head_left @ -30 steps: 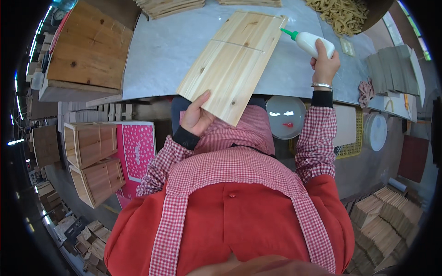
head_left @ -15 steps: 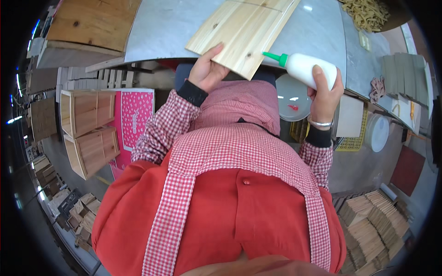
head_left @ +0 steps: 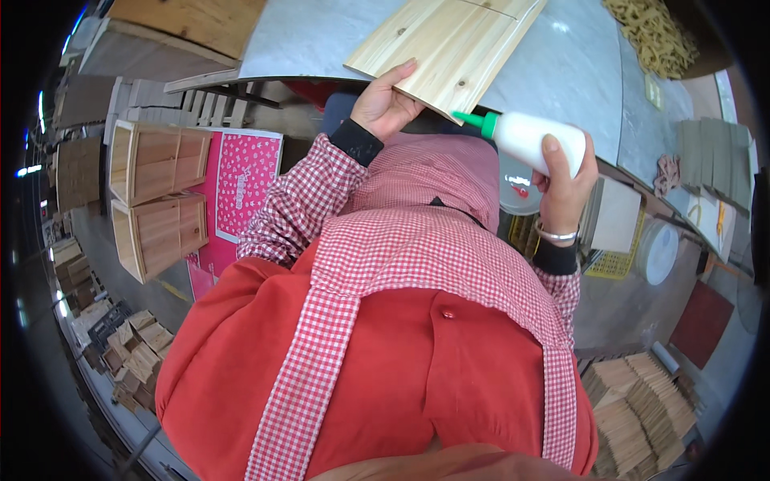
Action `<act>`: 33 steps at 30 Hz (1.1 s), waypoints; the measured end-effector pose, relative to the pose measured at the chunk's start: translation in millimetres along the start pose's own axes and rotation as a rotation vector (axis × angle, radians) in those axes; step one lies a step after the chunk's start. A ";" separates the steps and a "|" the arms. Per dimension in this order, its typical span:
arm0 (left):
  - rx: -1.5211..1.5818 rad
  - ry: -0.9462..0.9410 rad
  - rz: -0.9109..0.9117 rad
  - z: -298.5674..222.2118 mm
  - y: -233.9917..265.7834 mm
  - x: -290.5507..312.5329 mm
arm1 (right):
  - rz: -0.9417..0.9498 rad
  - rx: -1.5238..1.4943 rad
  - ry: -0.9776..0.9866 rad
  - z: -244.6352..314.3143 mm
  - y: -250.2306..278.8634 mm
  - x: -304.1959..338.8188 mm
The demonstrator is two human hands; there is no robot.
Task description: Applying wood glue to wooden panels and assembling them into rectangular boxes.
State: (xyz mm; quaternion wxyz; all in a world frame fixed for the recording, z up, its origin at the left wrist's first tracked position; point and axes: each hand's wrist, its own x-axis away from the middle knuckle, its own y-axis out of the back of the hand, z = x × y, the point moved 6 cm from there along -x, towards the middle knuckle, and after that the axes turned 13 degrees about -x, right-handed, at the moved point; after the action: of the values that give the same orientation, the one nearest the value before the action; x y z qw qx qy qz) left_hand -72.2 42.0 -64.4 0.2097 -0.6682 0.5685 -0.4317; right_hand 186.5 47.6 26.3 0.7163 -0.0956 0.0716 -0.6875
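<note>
A pale wooden board point(head_left: 437, 52) lies over the grey work table, its near end jutting past the table's front edge. My left hand point(head_left: 388, 104) grips that near end at its left part, thumb on top and the other fingers beneath. In my right hand point(head_left: 568, 178) is a white squeeze bottle point(head_left: 536, 143), tipped on its side with its green nozzle point(head_left: 475, 122) pointing left. The nozzle tip is at the board's near right corner; whether it touches the wood I cannot tell.
On the table point(head_left: 579, 76), a heap of tan strips point(head_left: 651, 36) lies at the far right, with grey slats point(head_left: 714, 156) and a crumpled cloth point(head_left: 666, 175) nearer. A round lidded bucket point(head_left: 517, 188) stands below the edge. Wooden boxes point(head_left: 160, 232) are at left; stacked boards point(head_left: 642, 409) at lower right.
The nozzle has moved down from the board's right long edge to its near right corner. The whole view has shifted slightly, and my left hand keeps its hold.
</note>
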 end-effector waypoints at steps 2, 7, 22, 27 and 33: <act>-0.011 -0.063 0.025 -16.1 1.6 1.7 | 0.060 -0.009 0.040 5.6 -11.7 1.5; 0.002 -0.177 -0.060 -58.7 46.1 36.6 | -0.206 -0.379 0.155 11.5 -4.4 -7.5; -2.517 -0.309 -0.312 -276.2 -19.6 52.8 | -0.337 -0.514 0.300 29.4 25.9 -68.1; -2.418 -2.090 -0.573 -389.2 -290.8 1.0 | -0.368 -0.522 0.329 23.2 36.6 -79.1; -2.769 -1.717 -0.834 -476.3 -374.8 -74.0 | -0.480 -0.469 0.295 16.6 56.4 -71.4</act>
State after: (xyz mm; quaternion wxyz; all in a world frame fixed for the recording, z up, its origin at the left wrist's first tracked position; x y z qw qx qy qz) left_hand -242.2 311.5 456.5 0.3881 0.4568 -0.0193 -0.8002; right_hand 242.0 121.6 27.1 0.4751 -0.1713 0.3053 -0.8073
